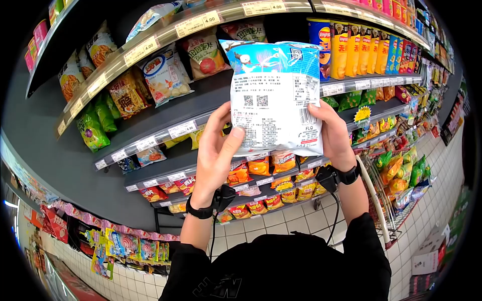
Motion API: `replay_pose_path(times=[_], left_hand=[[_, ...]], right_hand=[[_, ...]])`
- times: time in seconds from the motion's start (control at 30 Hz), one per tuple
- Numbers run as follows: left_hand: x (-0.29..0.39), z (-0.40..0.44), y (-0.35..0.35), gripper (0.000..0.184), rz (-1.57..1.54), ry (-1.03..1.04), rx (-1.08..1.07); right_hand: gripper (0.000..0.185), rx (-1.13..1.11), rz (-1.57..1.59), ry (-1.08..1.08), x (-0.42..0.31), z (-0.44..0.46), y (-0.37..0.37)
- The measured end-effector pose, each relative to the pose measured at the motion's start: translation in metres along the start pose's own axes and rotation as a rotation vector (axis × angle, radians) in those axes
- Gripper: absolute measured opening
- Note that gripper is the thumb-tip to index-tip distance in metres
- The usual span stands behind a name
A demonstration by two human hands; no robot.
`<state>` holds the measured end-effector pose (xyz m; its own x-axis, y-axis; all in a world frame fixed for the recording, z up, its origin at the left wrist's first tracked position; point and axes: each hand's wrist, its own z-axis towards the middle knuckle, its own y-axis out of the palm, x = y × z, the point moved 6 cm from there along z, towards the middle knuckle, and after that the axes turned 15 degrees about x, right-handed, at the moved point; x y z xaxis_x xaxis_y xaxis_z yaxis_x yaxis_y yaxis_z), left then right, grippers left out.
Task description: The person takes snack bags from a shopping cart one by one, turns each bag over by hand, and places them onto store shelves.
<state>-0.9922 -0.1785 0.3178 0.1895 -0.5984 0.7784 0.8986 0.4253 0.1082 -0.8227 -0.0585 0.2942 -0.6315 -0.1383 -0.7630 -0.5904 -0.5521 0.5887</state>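
A white and blue snack bag [276, 95] is held up before the shelves, its printed back with codes and small text facing me. My left hand [217, 143] grips the bag's left edge, thumb on the front and fingers behind. On the opposite edge, my right hand [332, 131] clasps it the same way, thumb near the barcode. The fingers behind the bag are hidden. Just left of the bag's top sits a snack bag with a tomato picture [205, 54] on the upper shelf.
Tall chip canisters [353, 50] line the shelf at right. A shopping cart [375, 203] with several bags in it stands to my right. Lower shelves hold orange bags [258, 165]. Green bags [92, 128] stand at left. Hanging packets [123, 245] are at lower left.
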Motion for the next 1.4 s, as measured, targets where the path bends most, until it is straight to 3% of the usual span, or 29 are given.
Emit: replay_pose_path(times=[0.4,0.7,0.8,0.87,0.93,1.07,1.13,1.17,1.23,1.4], left_hand=[[-0.016,0.007,-0.005,0.05,0.011,-0.088,0.046],[-0.01,0.005,0.002,0.054,0.026,-0.04,0.033],[-0.015,0.01,0.001,0.045,-0.023,-0.217,0.122],[-0.015,0.018,0.0,0.05,-0.023,-0.244,0.155],[-0.016,0.021,-0.003,0.058,-0.064,-0.263,0.187],[0.008,0.015,-0.008,0.058,0.091,-0.045,0.253],[0.039,0.007,0.004,0.06,0.337,0.335,0.102],[0.045,0.005,0.004,0.06,0.334,0.333,0.104],[0.066,-0.007,0.02,0.062,0.706,0.704,-0.065],[0.06,-0.007,0.02,0.056,0.639,0.627,-0.04]], right_hand=[[0.044,-0.008,0.043,0.049,0.003,0.009,-0.007],[0.047,-0.128,-0.283,-0.014,0.007,-0.01,0.004],[0.058,-0.112,-0.263,-0.033,0.002,-0.012,0.01],[0.071,-0.141,-0.236,-0.06,-0.005,-0.014,0.018],[0.069,-0.058,-0.233,-0.028,-0.011,-0.017,0.022],[0.059,0.044,-0.171,-0.023,-0.025,-0.019,0.027],[0.057,0.049,-0.179,-0.032,-0.031,-0.019,0.028],[0.053,0.037,-0.138,-0.022,-0.033,-0.02,0.031],[0.051,0.026,-0.1,-0.012,-0.034,-0.021,0.033],[0.042,0.006,-0.027,0.007,-0.032,-0.019,0.034]])
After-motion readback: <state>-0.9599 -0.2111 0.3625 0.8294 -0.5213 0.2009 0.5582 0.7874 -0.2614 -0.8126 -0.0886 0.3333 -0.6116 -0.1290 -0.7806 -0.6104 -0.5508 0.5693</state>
